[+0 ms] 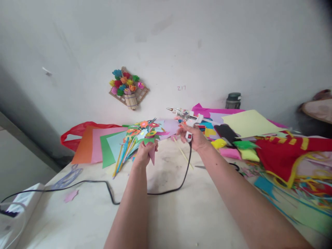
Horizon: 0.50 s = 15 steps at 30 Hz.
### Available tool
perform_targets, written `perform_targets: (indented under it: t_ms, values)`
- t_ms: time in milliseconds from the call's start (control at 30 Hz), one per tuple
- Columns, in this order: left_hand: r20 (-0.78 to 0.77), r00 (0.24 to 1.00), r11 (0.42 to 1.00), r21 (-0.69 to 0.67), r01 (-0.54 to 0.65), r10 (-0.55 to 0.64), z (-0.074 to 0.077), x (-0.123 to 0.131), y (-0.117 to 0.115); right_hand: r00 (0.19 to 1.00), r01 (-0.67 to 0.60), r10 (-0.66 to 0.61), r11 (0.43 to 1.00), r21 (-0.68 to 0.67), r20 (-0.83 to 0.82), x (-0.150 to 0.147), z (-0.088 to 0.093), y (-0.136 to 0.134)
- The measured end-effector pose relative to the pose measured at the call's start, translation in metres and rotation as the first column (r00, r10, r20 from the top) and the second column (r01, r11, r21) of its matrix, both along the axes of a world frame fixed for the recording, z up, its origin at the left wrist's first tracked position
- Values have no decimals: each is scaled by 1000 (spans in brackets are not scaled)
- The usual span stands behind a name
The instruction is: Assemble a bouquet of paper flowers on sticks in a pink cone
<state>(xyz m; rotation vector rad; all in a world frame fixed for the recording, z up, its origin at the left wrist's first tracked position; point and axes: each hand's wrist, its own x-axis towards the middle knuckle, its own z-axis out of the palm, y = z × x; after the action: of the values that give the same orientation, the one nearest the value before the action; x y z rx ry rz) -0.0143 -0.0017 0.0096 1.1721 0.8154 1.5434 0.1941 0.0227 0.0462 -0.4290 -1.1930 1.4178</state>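
Observation:
My left hand (145,152) is closed around a small purple paper cone (153,158) whose tip points down. Green paper and a yellow-centred paper flower (151,134) show just above my fingers; where they join the cone is hidden. In my right hand (195,137) is a white hot glue gun (193,120), gripped by its handle, its metal nozzle aimed left and apart from the cone. Behind my left hand lie several paper flowers (142,133) with rolled paper stems (124,155), in orange, red and pale blue.
The gun's black cord (171,191) runs across the table to a white power strip (22,200). Coloured sheets (97,143) lie at the left. At the right are scissors (201,167), a dark phone (225,133), bright packets (230,153) and red fabric (282,155). A flower decoration (131,100) leans against the wall.

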Motion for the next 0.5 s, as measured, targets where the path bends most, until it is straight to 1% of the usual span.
perform_targets:
  t_ms: [100, 200, 333, 400, 500]
  values:
    - [12, 1000, 1000, 8, 9, -9, -1, -1, 0, 992, -118, 120, 992, -35, 45, 15, 0, 2]
    - [10, 1000, 1000, -7, 22, -22, -1, -1, 0, 965, -193, 196, 981, -37, 172, 27, -2, 5]
    - [14, 1000, 999, -36, 24, -23, -1, 1, -2, 909, -239, 237, 970, -36, 342, 35, -4, 6]
    - [20, 999, 998, -53, 37, -36, -1, 1, -2, 887, -255, 248, 966, -33, 389, 36, -2, 5]
    - [32, 996, 994, -64, 88, -86, -1, 0, -3, 865, -267, 249, 963, -21, 435, 35, 3, 1]
